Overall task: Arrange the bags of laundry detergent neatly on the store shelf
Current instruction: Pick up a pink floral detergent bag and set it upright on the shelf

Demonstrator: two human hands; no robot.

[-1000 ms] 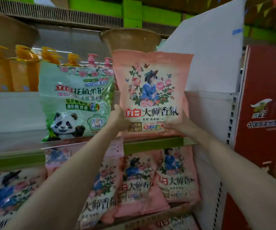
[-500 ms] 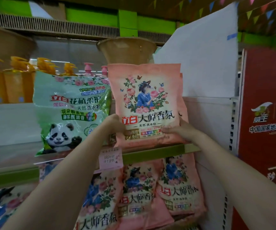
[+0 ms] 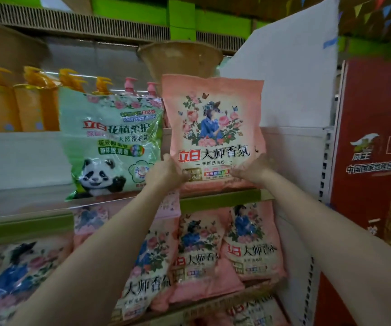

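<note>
Since the earlier frame little was changed: the pink bag [image 3: 214,135] was held upright on the shelf [image 3: 220,196], beside the green bag [image 3: 112,147], its lower corners gripped by left hand [image 3: 166,172] and right hand [image 3: 251,171].

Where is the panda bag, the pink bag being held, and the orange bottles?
panda bag [image 3: 109,147], head view, on its green front.
pink bag [image 3: 214,128], head view, on the flower picture.
orange bottles [image 3: 28,107], head view, on one bottle's body.
</note>
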